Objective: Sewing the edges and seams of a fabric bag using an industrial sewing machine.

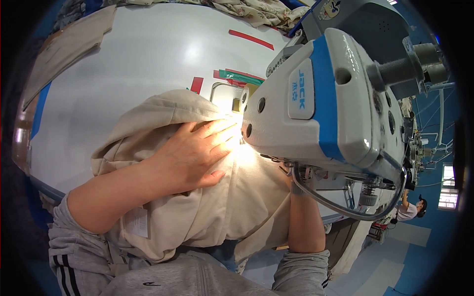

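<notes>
Left hand [197,153] is lying palm down on the heavy beige woven cloth [212,212]. Its fingers are stretching out fairly straight, slightly apart, with the thumb standing off to the near side; they're resting flat on the fabric, not closing round it. Fingertips are sitting in the bright light patch, just beside the needle end of the white-and-blue sewing machine [296,93]. Right forearm [306,222] is running up behind the machine head, which is hiding the right hand; can't tell how far its fingers are opening or what they're holding.

Cloth is lying bunched on the near part of the glossy white tabletop [148,64], spilling over the edge toward the person's lap, and passing under the machine head. A white rectangular label [137,222] is showing on it, near the left forearm.

A long red tape strip [251,39] is lying beyond the machine's needle end; a green tape strip [240,77] is sitting closer in. A second beige cloth piece [69,54] is draping over the far-left edge. Floral-patterned fabric [256,12] is heaping up along the far edge. A person in a white top and dark cap [407,212] is showing far right.
</notes>
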A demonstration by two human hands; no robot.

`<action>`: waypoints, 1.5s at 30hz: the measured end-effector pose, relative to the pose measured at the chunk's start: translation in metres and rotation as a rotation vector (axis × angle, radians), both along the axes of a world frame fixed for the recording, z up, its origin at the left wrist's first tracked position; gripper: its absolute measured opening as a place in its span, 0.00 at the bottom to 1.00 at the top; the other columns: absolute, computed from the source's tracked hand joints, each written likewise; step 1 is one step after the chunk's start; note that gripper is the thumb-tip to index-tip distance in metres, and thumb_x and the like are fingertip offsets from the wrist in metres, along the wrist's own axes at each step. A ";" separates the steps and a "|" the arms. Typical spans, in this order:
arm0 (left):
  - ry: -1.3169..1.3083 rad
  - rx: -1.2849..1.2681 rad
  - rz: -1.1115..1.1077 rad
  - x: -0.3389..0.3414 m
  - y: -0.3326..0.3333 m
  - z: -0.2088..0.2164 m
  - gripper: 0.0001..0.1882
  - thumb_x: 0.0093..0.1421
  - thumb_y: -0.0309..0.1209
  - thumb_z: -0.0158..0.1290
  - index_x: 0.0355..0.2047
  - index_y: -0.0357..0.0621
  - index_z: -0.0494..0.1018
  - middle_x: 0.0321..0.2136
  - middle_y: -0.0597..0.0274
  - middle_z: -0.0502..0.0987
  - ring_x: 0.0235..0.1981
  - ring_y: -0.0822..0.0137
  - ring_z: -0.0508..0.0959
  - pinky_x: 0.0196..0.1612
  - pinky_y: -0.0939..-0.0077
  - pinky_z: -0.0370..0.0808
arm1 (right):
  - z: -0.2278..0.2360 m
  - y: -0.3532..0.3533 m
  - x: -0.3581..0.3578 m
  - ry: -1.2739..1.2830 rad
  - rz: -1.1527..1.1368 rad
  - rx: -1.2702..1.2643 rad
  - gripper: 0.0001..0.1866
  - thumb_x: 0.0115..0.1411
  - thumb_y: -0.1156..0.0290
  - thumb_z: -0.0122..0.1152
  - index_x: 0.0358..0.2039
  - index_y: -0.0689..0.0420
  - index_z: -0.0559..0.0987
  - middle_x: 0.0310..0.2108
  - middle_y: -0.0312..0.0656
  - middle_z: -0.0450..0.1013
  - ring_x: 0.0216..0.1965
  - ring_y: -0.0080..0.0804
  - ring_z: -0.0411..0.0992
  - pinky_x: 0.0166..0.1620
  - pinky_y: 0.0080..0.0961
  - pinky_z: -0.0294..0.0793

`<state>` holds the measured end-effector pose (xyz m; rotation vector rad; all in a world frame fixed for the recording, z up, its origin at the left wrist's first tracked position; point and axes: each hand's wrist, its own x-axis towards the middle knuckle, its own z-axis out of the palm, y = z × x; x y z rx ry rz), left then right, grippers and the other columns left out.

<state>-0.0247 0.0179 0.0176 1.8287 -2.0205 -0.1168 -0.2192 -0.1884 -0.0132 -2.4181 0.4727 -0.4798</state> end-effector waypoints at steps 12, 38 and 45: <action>0.001 0.034 -0.006 -0.003 0.005 -0.001 0.33 0.56 0.43 0.57 0.60 0.44 0.66 0.61 0.57 0.66 0.63 0.62 0.64 0.57 0.61 0.64 | -0.020 -0.001 -0.010 -0.137 -0.084 0.344 0.21 0.50 0.72 0.72 0.46 0.55 0.81 0.43 0.42 0.79 0.44 0.44 0.77 0.52 0.35 0.73; 0.096 0.059 0.050 -0.062 0.032 -0.008 0.36 0.61 0.30 0.50 0.67 0.31 0.51 0.66 0.43 0.57 0.69 0.50 0.56 0.71 0.53 0.49 | 0.009 0.154 -0.094 -0.104 0.047 -0.410 0.14 0.48 0.70 0.66 0.38 0.53 0.80 0.39 0.33 0.75 0.40 0.36 0.73 0.49 0.36 0.75; -0.087 0.078 -0.035 -0.064 0.041 -0.008 0.37 0.65 0.42 0.49 0.65 0.29 0.54 0.67 0.44 0.57 0.70 0.54 0.55 0.72 0.58 0.48 | 0.024 0.121 -0.099 -0.017 0.393 -0.318 0.12 0.45 0.70 0.65 0.34 0.52 0.78 0.32 0.33 0.71 0.36 0.33 0.70 0.49 0.36 0.73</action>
